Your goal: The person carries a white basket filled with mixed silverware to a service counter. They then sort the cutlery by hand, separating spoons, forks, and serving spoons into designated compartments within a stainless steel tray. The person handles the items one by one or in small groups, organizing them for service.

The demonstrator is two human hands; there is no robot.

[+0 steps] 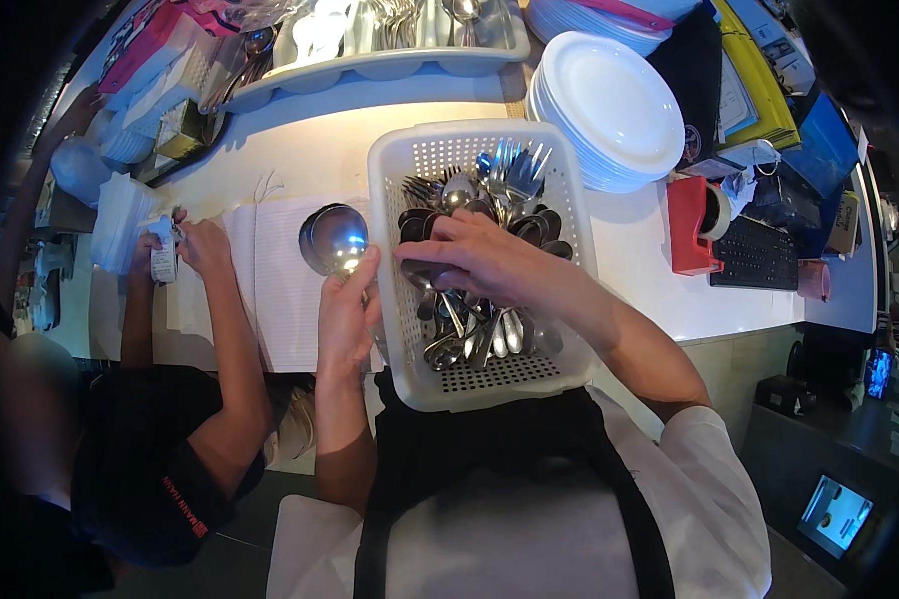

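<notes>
My left hand (347,318), at the basket's left side, grips several large round metal spoons (336,238) stacked bowl in bowl. A white perforated plastic basket (383,217) stands before me at the counter's front edge, with mixed cutlery inside. Forks (523,176) lie with their tines toward the far end, and dark-looking spoon bowls are bunched around the middle. Over this pile reaches my right hand (487,258), its fingers among the spoons. Whether they grip one is hidden. Spoons and handles (506,333) lie jumbled at the near end.
Behind the basket is a cutlery tray (389,64); right of it, stacked white plates (607,105). A red tape dispenser (689,228) and a keyboard (757,251) sit farther right. At left, another person's hands (206,247) hold a paper slip over an open lined notebook (281,292).
</notes>
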